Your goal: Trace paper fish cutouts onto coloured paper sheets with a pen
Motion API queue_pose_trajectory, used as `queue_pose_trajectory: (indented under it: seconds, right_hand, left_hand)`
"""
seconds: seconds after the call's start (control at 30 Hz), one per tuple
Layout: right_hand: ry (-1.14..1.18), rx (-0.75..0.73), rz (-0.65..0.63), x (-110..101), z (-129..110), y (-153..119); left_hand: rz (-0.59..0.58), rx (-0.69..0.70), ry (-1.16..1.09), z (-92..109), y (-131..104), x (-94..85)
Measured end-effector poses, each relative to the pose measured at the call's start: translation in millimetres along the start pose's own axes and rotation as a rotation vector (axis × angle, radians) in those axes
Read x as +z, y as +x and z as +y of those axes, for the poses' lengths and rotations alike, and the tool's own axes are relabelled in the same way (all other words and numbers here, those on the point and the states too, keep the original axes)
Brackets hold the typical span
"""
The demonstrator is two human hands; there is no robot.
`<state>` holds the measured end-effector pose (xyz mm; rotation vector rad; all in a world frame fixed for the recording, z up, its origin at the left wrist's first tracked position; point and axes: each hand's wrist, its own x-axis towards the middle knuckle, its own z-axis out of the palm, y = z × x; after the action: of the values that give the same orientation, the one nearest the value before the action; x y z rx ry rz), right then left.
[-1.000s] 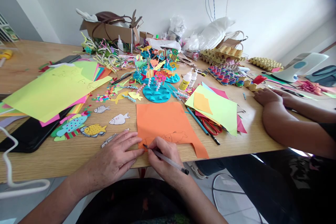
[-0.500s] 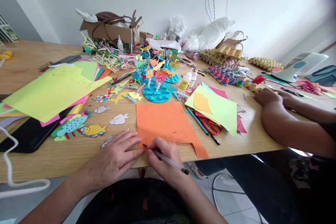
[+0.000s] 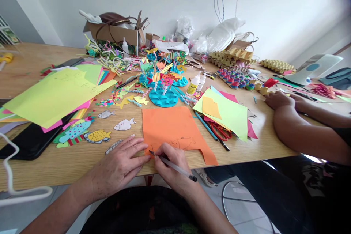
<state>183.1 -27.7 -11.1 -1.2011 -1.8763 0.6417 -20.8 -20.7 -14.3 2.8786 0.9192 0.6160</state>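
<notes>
An orange sheet [image 3: 170,124] with fish outlines drawn along its lower part lies at the table's front edge. My right hand [image 3: 172,166] is closed on a pen [image 3: 178,168], its tip touching the sheet's lower left part. Flat with fingers spread, my left hand [image 3: 120,164] rests on the table, fingertips on the sheet's left edge. It partly covers a grey paper fish [image 3: 113,146]. Beyond it are a white paper fish [image 3: 124,124], another grey fish [image 3: 106,114] and a yellow dotted fish [image 3: 98,135].
Yellow sheets [image 3: 52,95] lie over a black tray-like object at left. Blue bases [image 3: 163,97] with paper fish and glue bottles [image 3: 193,84] stand behind the orange sheet. Coloured papers [image 3: 225,111] and red scissors [image 3: 222,132] are at right, near another person's arm [image 3: 301,128].
</notes>
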Motion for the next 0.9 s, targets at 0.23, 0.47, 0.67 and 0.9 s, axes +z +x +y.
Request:
queue_pose_trajectory:
  seconds: [0.23, 0.47, 0.67, 0.9]
  right_hand:
    - [-0.007, -0.001, 0.006, 0.4, -1.0, -0.4]
    - [0.001, 0.005, 0.005, 0.2, 0.1, -0.4]
    - [0.016, 0.010, 0.004, -0.1, -1.5, -0.3]
    - [0.137, 0.052, 0.041, -4.5, -0.3, -3.3]
  left_hand:
    - [-0.006, -0.001, 0.009, -0.7, -0.1, 1.3]
    - [0.011, 0.002, 0.011, 0.4, 0.9, 0.4]
    - [0.015, -0.006, 0.002, 0.1, 0.1, 1.7]
    - [0.022, -0.004, 0.000, 0.1, 0.2, 2.1]
